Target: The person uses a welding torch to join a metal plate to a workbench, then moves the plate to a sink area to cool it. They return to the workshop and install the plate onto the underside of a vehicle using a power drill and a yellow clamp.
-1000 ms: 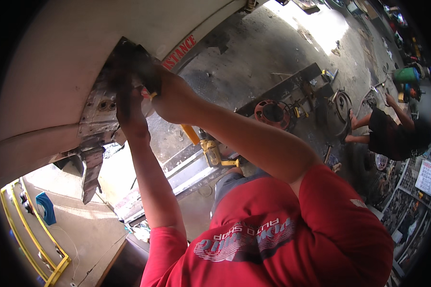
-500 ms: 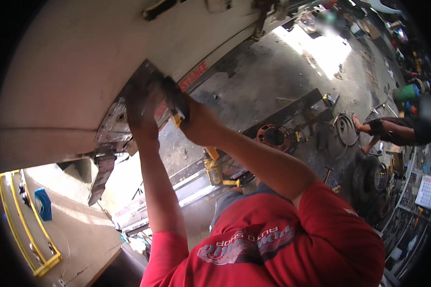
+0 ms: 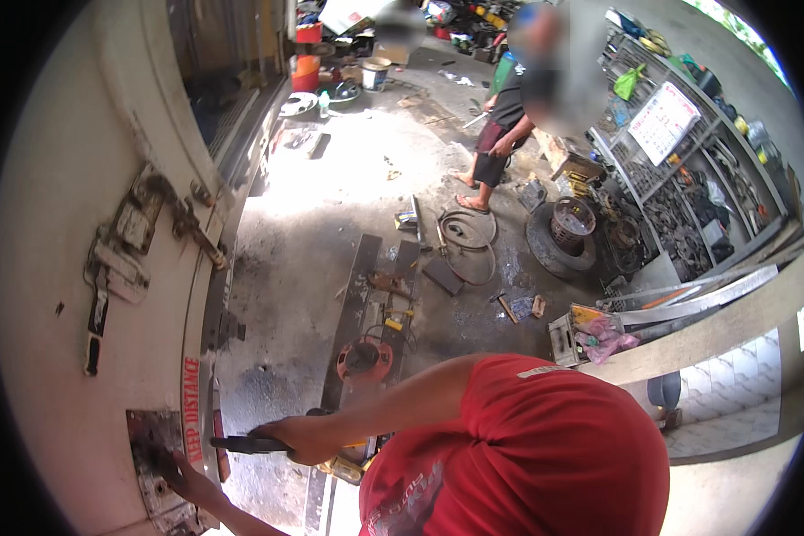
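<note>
My left hand (image 3: 190,482) reaches to a dark, stained metal plate (image 3: 154,429) set against the large pale panel (image 3: 107,357) on the left. Its fingers look apart against the plate, with their tips partly lost in dark shadow. To the right of the panel, my right hand (image 3: 302,439) is closed round a black hand tool (image 3: 250,444). The tool's narrow dark end points left toward the panel, apart from it; its exact kind cannot be made out. Below my right forearm, a yellow power tool (image 3: 341,468) shows in part.
A latch with a metal bracket (image 3: 134,219) sticks out from the panel. On the floor lie long dark steel beams (image 3: 348,313), a red round reel (image 3: 364,359), a hammer (image 3: 506,308) and hoops (image 3: 467,246). Another person (image 3: 500,134) stands beyond, near a cluttered wire rack (image 3: 688,170).
The view has swung toward the right and the far floor. My right hand, with the black tool, has drawn away from the plate. My left hand stays at the plate. The other person now stands upright.
</note>
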`<act>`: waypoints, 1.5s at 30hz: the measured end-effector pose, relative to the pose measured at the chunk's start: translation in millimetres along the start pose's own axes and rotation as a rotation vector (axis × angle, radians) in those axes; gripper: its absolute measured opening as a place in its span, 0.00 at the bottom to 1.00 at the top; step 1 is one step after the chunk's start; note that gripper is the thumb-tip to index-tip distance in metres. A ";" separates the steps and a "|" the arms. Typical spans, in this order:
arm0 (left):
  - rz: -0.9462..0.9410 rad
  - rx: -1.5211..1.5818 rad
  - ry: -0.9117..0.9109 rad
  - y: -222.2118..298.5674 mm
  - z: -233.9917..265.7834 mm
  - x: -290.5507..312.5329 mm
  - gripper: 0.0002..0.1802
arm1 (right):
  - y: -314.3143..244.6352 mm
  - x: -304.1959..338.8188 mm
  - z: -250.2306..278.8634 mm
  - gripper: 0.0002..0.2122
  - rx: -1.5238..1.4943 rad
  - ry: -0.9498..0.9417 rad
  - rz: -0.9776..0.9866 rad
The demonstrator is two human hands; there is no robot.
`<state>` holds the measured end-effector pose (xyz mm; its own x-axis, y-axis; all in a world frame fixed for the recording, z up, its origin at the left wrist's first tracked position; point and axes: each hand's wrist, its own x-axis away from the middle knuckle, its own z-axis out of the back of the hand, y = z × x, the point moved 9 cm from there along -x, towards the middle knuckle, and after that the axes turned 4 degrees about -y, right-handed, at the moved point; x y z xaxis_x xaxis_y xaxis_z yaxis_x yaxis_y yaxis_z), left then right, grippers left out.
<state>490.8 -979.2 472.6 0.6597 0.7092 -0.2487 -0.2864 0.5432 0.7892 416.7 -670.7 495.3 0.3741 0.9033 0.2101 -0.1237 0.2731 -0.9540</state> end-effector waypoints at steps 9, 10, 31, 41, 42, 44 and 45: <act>0.212 0.495 -0.588 74.0 -103.9 115.3 0.30 | 62.6 93.2 7.3 0.33 0.263 0.066 -0.071; 0.338 0.671 -0.785 46.8 -128.4 131.1 0.32 | 59.7 92.7 2.7 0.33 0.315 0.041 -0.043; 0.273 0.651 -1.161 241.8 -118.9 320.4 0.18 | 23.4 334.0 -26.0 0.34 0.280 0.250 0.000; -0.005 0.694 -1.486 325.7 -155.0 490.2 0.17 | 47.4 540.4 -89.5 0.32 0.111 0.446 -0.024; -0.037 0.753 -1.525 346.8 -153.5 512.3 0.17 | 53.9 556.2 -97.2 0.33 0.092 0.452 -0.041; -0.071 0.846 -1.511 353.8 -156.4 528.9 0.17 | 37.3 586.4 -105.5 0.31 0.064 0.510 0.004; -0.052 0.824 -1.498 359.5 -156.8 537.9 0.18 | 32.4 601.0 -110.0 0.31 0.048 0.544 0.017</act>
<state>633.8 -332.0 534.5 0.8197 -0.5711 0.0437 -0.1554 -0.1484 0.9766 738.6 -155.3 567.1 0.7916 0.6096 0.0421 -0.1705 0.2864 -0.9428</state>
